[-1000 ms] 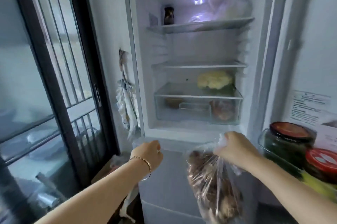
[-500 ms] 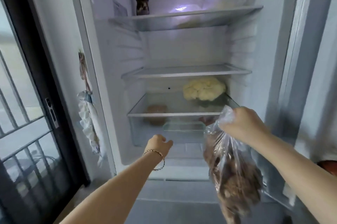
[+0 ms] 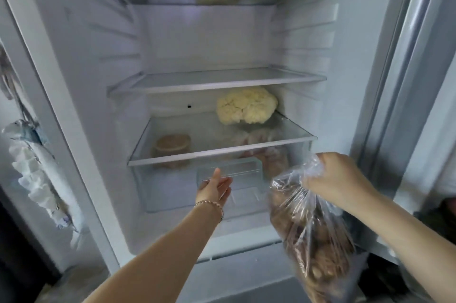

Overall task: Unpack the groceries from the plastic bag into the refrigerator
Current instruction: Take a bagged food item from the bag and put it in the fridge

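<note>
Head view: bag point(image 3: 296, 194) at the fridge point(image 3: 357, 80)

Right hand point(image 3: 338, 176) grips the top of the bag; brown food point(image 3: 318, 260) hangs below it. Left hand point(image 3: 214, 190) is flat, fingers straight, just under the drawer point(image 3: 172, 186) handle. Above both hands sits a cauliflower point(image 3: 246, 106).

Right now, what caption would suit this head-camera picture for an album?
Open left hand reaches for the crisper drawer while the right hand grips a clear bag of brown groceries.
</note>
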Demonstrator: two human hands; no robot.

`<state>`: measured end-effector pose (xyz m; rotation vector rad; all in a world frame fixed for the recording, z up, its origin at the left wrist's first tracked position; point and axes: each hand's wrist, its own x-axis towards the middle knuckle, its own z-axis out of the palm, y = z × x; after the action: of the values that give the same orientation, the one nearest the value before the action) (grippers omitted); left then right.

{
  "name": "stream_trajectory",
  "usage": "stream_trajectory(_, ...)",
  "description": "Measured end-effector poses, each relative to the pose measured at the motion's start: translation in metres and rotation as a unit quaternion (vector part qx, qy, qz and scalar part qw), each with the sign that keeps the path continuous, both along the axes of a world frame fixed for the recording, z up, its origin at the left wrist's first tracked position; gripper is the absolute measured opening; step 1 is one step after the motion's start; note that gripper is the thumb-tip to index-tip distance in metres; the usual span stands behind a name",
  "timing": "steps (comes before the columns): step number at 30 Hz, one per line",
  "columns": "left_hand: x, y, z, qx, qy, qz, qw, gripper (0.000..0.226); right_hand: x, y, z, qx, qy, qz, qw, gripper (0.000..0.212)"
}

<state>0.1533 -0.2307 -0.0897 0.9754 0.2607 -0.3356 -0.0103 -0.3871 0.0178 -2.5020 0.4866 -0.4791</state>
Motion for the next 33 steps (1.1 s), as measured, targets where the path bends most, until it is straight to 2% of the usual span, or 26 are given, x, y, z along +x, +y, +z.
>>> stream_trajectory(7,-0.014,0.0,0.004,-0.037,0.004,-0.011,0.999,0.03,-0.042,0.018,-0.005,-0.008,0.001,-0.06,0.998,0.012)
stream_trajectory(12,-0.057,0.003,0.004,-0.032,-0.012,-0.016,0.999,0.032,-0.073,0.018,0.002,-0.007,0.015,-0.044,0.999,0.007)
stream_trajectory(16,-0.094,0.008,0.005,-0.032,-0.025,-0.01,0.999,0.029,-0.101,0.012,0.004,0.013,0.022,-0.001,1.0,0.007)
stream_trajectory(22,-0.155,0.014,0.003,-0.019,-0.03,-0.005,0.999,0.03,-0.139,0.001,-0.005,0.011,0.03,0.056,0.998,0.022)
stream_trajectory(25,-0.174,0.02,0.004,0.001,-0.014,-0.016,1.0,0.034,-0.151,-0.003,-0.006,-0.012,0.028,0.089,0.996,0.008)
stream_trajectory(26,-0.18,0.022,0.006,0.004,-0.006,-0.023,1.0,0.036,-0.155,-0.004,-0.005,-0.021,0.03,0.103,0.994,0.011)
stream_trajectory(28,-0.191,0.027,0.01,0.007,0.011,-0.04,0.999,0.035,-0.16,-0.005,-0.002,-0.038,0.038,0.129,0.99,0.03)
stream_trajectory(29,-0.199,0.03,0.014,0.033,0.022,-0.058,0.998,0.033,-0.161,-0.005,0.001,-0.042,0.034,0.139,0.989,0.034)
stream_trajectory(31,-0.213,0.035,0.03,0.175,0.016,-0.128,0.976,0.028,-0.163,-0.007,0.007,-0.038,0.014,0.176,0.984,0.029)
stream_trajectory(33,-0.222,0.042,0.054,0.34,-0.081,-0.216,0.912,0.032,-0.16,-0.006,0.016,-0.017,-0.025,0.238,0.971,0.017)
